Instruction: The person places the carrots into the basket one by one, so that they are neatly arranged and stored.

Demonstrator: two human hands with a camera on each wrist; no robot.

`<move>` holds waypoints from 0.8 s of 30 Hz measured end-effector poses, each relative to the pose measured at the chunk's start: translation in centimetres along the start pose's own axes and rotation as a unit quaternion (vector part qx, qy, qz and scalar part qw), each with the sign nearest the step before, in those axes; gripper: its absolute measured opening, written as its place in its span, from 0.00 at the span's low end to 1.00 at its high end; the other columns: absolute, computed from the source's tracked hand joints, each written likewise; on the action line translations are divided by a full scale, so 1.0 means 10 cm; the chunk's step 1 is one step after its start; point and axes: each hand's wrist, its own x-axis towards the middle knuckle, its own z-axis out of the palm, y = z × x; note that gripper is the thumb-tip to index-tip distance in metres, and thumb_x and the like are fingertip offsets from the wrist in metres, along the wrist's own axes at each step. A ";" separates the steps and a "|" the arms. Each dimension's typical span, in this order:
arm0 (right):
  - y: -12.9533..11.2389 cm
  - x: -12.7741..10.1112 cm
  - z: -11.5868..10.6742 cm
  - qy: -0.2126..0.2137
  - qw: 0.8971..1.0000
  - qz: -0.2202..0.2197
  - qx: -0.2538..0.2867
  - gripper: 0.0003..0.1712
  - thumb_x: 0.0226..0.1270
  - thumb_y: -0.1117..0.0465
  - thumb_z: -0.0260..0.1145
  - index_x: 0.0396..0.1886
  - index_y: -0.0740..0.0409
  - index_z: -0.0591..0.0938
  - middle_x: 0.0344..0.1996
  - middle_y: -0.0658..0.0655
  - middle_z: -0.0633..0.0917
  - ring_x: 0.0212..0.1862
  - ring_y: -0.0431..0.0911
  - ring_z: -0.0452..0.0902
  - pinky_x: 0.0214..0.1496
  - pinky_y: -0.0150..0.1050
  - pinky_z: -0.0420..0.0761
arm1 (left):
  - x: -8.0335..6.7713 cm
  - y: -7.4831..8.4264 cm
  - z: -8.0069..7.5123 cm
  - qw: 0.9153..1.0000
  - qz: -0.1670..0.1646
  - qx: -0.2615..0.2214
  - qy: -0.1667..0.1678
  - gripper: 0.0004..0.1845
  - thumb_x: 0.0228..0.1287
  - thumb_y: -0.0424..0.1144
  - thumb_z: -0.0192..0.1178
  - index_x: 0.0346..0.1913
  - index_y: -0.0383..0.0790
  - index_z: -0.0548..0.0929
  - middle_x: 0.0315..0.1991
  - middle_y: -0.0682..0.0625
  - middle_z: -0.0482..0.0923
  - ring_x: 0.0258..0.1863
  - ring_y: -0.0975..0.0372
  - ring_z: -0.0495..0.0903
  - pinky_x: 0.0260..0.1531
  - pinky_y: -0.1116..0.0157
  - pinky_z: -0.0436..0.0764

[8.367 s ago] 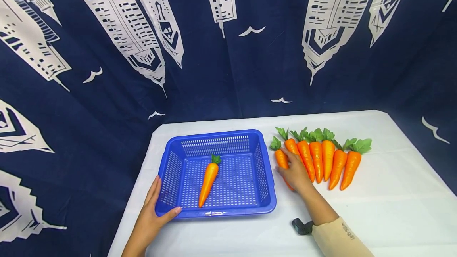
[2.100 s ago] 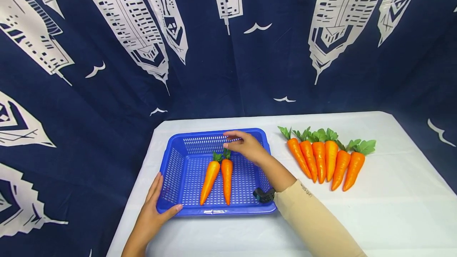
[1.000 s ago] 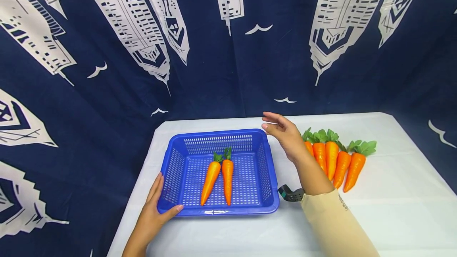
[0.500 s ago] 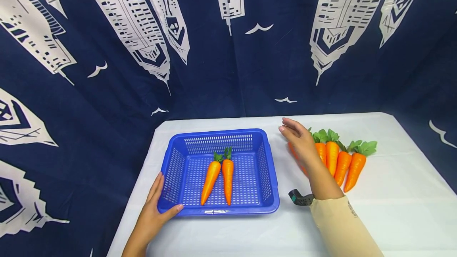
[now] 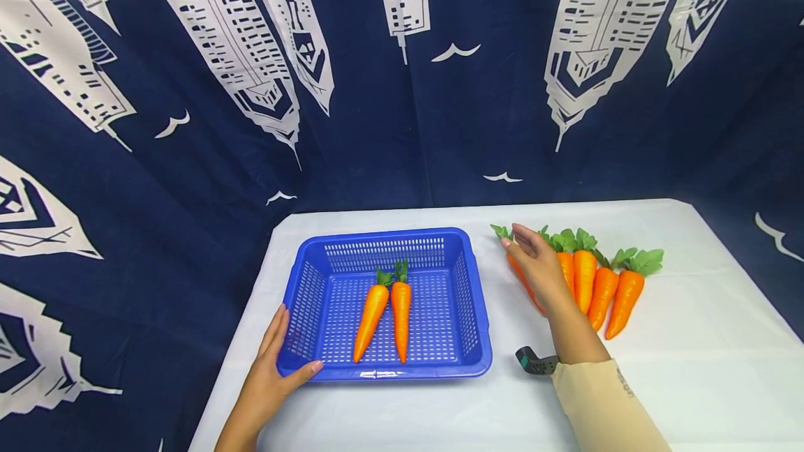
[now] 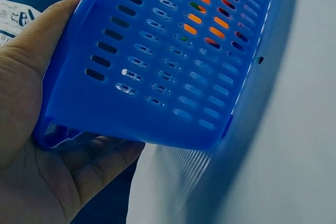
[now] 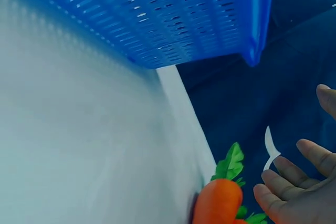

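Observation:
A blue slotted basket (image 5: pixel 402 372) sits on the white table with two orange carrots (image 5: pixel 369 319) (image 5: pixel 400 316) lying side by side in it. My left hand (image 5: pixel 270 375) grips its front-left corner, thumb on the front rim; the left wrist view shows the palm (image 6: pixel 31 129) cupped round the basket corner (image 6: pixel 173 61). My right hand (image 5: pixel 540 270) lies with relaxed fingers over the leftmost carrot (image 5: pixel 516 272) of a row; its leaves (image 5: pixel 500 231) stick out past the fingertips. In the right wrist view the fingers (image 7: pixel 294 192) spread beside that carrot's top (image 7: pixel 218 203).
Three more carrots (image 5: pixel 603 291) lie in the row right of my hand, leaves pointing away. A black wrist device (image 5: pixel 535 361) sits by my beige sleeve. A navy curtain with white buildings (image 5: pixel 402 89) hangs behind the table (image 5: pixel 691 368).
My right hand left the basket, where a second carrot now lies, swung right and came down onto the row's leftmost carrot. The left hand has stayed on the basket corner.

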 end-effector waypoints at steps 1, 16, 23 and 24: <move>0.02 0.00 0.00 -0.002 1.000 0.003 0.004 0.44 0.71 0.41 0.64 0.80 0.51 0.61 0.79 0.58 0.64 0.80 0.55 0.56 0.80 0.53 0.60 | 0.00 0.00 0.00 1.000 -0.001 0.001 0.000 0.60 0.53 0.47 0.78 0.82 0.47 0.48 0.84 0.56 0.37 0.82 0.42 0.41 0.74 0.31 0.48; 0.27 0.02 -0.02 0.002 1.000 0.010 -0.007 0.46 0.70 0.41 0.65 0.80 0.55 0.61 0.78 0.59 0.64 0.81 0.55 0.55 0.83 0.52 0.54 | 0.00 0.01 0.00 1.000 0.007 0.008 0.002 0.59 0.54 0.46 0.77 0.82 0.46 0.48 0.84 0.55 0.38 0.82 0.42 0.41 0.74 0.31 0.49; 0.30 0.02 -0.02 0.004 1.000 0.014 -0.018 0.46 0.71 0.42 0.65 0.80 0.53 0.60 0.79 0.58 0.63 0.81 0.55 0.54 0.83 0.52 0.53 | 0.00 0.02 0.01 1.000 0.004 0.009 0.000 0.59 0.54 0.46 0.77 0.82 0.46 0.48 0.84 0.54 0.38 0.82 0.41 0.41 0.74 0.31 0.48; 0.30 0.01 -0.01 0.004 1.000 0.016 -0.021 0.46 0.70 0.41 0.65 0.80 0.52 0.60 0.79 0.58 0.63 0.81 0.54 0.53 0.83 0.52 0.53 | 0.00 0.02 0.01 1.000 0.004 0.009 0.000 0.59 0.54 0.46 0.77 0.82 0.46 0.48 0.84 0.54 0.38 0.82 0.41 0.41 0.74 0.31 0.48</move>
